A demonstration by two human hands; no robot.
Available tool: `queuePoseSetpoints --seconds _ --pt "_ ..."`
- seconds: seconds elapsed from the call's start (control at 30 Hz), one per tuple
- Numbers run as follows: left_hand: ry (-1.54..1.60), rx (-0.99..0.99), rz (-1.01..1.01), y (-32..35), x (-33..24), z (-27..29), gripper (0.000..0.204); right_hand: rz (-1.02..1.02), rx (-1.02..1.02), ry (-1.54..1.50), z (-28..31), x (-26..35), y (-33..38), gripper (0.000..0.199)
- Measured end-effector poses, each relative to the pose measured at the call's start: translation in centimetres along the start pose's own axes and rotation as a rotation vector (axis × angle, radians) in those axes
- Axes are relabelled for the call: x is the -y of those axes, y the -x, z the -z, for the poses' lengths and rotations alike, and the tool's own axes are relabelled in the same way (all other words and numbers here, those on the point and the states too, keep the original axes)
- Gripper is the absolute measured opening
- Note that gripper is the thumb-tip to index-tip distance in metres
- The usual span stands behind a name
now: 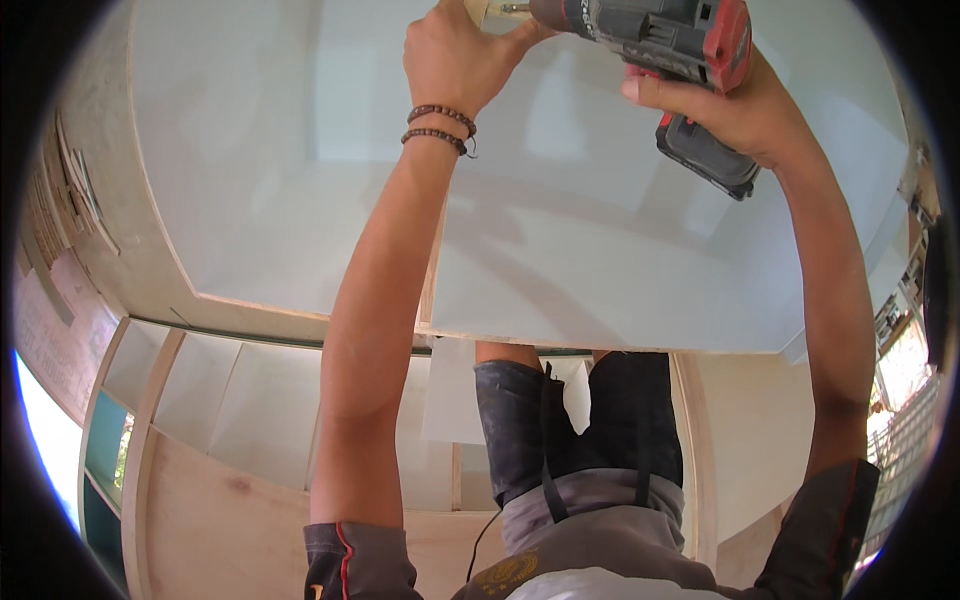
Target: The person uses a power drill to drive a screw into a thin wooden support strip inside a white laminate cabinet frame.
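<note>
My right hand (735, 110) is wrapped round the handle of a black and red cordless drill (640, 30), which points left at the top of the view. Its battery (705, 155) hangs below the grip. Close to the drill's tip is my left hand (455, 60), with two dark beaded bracelets on the wrist. The thumb reaches toward the front of the drill, while the other fingers curl and are partly cut off by the upper edge. A small pale yellowish piece (484, 12) shows beside the bit; what it is I cannot make out.
A large pale blue-white panel structure (600, 260) with raw wooden edges lies under both arms. Behind my legs stands a wooden cabinet frame (230, 480) with white compartments. Wood strips (60, 200) lean at the far left, and a grille (905, 470) is at the right.
</note>
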State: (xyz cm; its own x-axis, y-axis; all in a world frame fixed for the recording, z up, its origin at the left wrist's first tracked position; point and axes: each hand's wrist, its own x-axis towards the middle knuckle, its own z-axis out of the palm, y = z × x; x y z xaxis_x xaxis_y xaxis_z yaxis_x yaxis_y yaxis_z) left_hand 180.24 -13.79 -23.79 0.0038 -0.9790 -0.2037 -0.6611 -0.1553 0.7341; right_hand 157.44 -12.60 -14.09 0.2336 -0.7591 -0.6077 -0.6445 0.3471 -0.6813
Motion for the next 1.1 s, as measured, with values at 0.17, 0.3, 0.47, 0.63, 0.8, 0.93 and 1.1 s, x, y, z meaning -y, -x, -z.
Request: queuePoseSetpoints --seconds 0.17,0.3,0.47,0.63,0.8,0.93,1.1 --pt "0.002 0.02 -0.008 -0.2 0.1 0.5 0.062 0.083 0.005 0.026 0.3 0.8 -0.1 0.033" --pt "-0.009 0.056 -0.014 -0.3 -0.2 1.4 0.059 -0.134 0.01 -0.131 0.0 1.8 -0.3 0.034" --pt "0.077 0.046 -0.017 -0.4 0.0 1.9 0.06 -0.052 -0.007 -0.162 -0.5 2.8 -0.1 0.035" --pt "0.012 0.074 0.017 -0.6 -0.4 2.2 0.061 -0.073 -0.019 -0.148 -0.7 3.4 -0.4 0.038" --pt "0.015 0.083 -0.051 -0.4 0.3 2.6 0.056 -0.069 -0.12 -0.108 -1.0 3.3 -0.6 0.038" --pt "0.097 0.067 -0.058 -1.0 1.9 2.2 0.049 -0.011 -0.077 -0.118 -0.9 4.7 0.0 0.038" --pt "0.268 0.092 -0.024 -1.2 1.6 3.1 0.048 -0.082 -0.148 -0.027 -0.7 3.7 -1.3 0.038"
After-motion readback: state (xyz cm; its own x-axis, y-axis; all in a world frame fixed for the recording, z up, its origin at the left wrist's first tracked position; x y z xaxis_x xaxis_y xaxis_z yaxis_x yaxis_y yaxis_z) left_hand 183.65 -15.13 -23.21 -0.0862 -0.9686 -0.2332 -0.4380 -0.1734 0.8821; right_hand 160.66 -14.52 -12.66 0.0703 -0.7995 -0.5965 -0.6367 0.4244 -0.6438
